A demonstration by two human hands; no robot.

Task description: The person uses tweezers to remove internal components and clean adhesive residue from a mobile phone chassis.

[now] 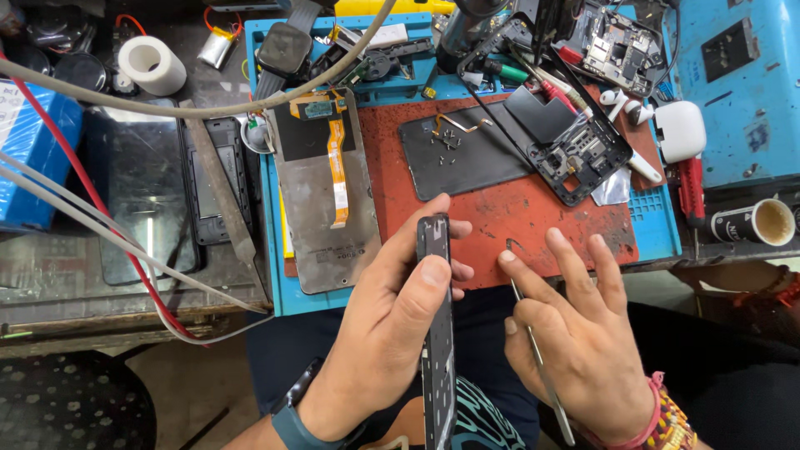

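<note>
Teardown looking well advanced: left hand (392, 333) is gripping the phone frame (436, 333) edge-on above the lap; right hand (575, 342) is pinching a thin metal pick (542, 367); screen panel (321, 192), back cover (467, 150) and loose screws (447, 140) are lying on the counter (533, 221); reassembly apparently remaining.

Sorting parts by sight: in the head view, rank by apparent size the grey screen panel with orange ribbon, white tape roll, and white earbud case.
1. Grey screen panel with orange ribbon
2. White tape roll and white earbud case: look alike, unranked.
</note>
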